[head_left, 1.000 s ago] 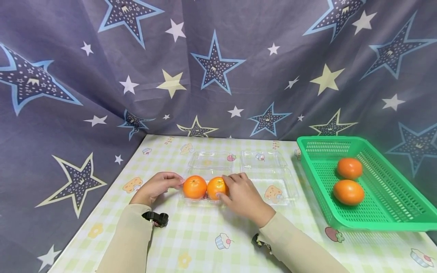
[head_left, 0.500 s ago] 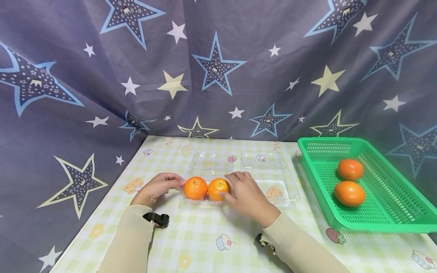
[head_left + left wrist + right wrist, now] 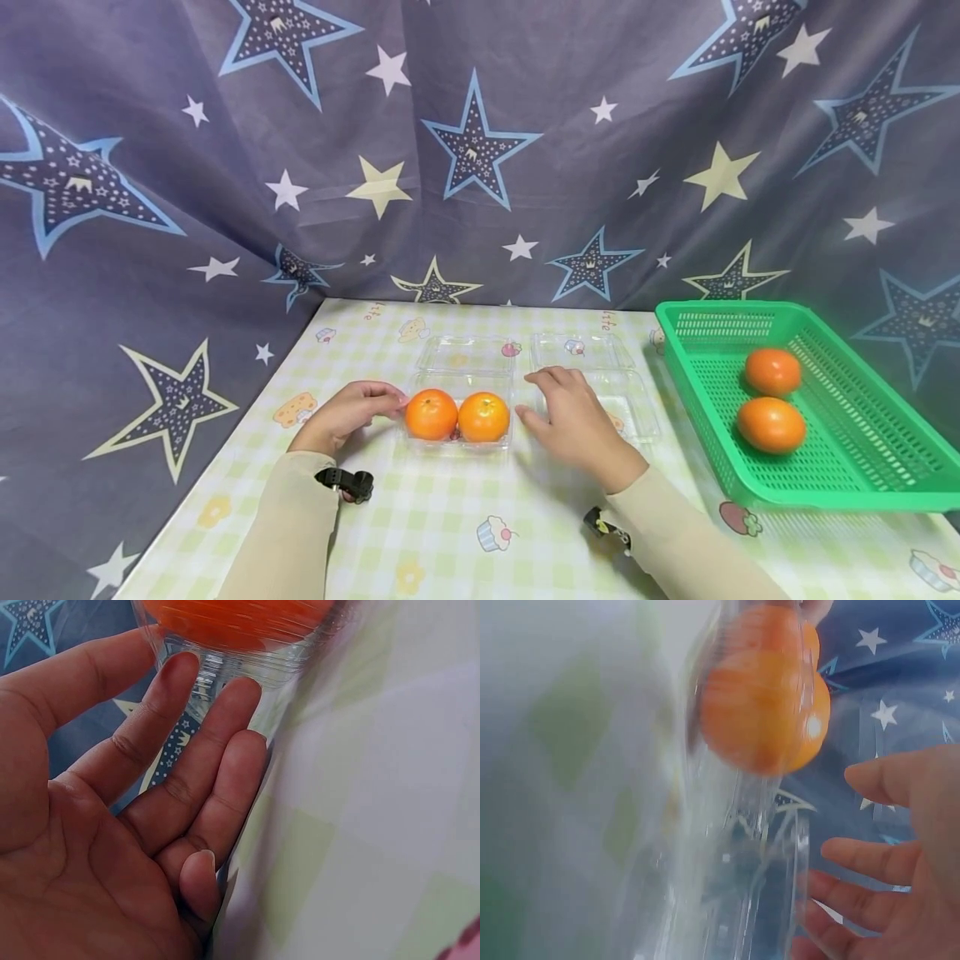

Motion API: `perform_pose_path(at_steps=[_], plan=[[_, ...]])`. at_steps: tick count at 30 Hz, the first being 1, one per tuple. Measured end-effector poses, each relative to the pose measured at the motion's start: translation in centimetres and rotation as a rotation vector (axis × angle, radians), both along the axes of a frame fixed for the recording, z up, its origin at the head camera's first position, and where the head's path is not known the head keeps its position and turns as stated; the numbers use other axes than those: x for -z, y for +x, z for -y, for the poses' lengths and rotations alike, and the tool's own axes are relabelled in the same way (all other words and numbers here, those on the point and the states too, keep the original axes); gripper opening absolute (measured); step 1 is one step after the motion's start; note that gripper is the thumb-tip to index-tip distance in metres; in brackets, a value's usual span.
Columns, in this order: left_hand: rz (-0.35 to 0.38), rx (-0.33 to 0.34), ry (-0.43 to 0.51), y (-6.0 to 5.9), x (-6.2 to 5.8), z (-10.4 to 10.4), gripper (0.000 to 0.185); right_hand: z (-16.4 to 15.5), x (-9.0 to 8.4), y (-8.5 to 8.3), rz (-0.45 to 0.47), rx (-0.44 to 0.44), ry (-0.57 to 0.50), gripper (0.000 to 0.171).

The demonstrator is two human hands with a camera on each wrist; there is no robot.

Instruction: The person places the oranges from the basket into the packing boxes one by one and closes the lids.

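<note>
Fingers (image 3: 196, 742) of the left hand (image 3: 347, 412) lie nearly straight and close together, their tips touching the left end wall of a clear plastic box (image 3: 459, 444); the wrist view shows them pressed flat against the ribbed plastic, with nothing curled round it. Inside that box, just past those fingertips, two oranges sit side by side and touching: the left orange (image 3: 431, 414) nearest the left fingers, the right orange (image 3: 483, 417) next to it. Right of the box, the right hand (image 3: 577, 421) hovers low with its fingers (image 3: 862, 855) spread, relaxed and gripping nothing; it sits just beside the box's right end, apart from the fruit, over a second clear box (image 3: 630, 404) that holds no fruit. Beyond both hands, each box's hinged clear lid (image 3: 465, 353) lies open and flat on the desk (image 3: 420, 517), which wears a green-checked cloth printed with cupcakes. Well off to the right of the right fingers stands a green basket (image 3: 885, 467) with two more oranges in it, the far one (image 3: 773, 371) and the near one (image 3: 770, 424), close together. Star-printed dark fabric (image 3: 480, 150) hangs behind and to the left.
</note>
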State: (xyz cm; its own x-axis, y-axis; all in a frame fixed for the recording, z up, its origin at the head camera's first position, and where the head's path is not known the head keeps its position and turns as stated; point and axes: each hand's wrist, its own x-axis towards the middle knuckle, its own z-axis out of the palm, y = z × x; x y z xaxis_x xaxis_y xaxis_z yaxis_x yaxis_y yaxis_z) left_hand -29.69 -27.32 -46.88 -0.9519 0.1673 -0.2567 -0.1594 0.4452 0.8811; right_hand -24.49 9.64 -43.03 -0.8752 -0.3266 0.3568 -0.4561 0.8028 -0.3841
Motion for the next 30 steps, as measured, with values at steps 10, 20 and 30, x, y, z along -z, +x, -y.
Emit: perform_pose_path(at_steps=[10,20,30], plan=[[0.000,0.001,0.007,0.0,-0.1,0.1,0.036,-3.3,-0.5,0.1,0.016,0.115,-0.059,0.047],[0.008,-0.007,0.012,0.1,-0.3,0.0,0.035,-6.4,-0.5,0.1,0.000,0.200,-0.083,0.045],[0.015,-0.007,0.019,0.0,0.1,0.0,0.033,-8.7,0.4,1.1,0.018,0.239,-0.124,0.043]])
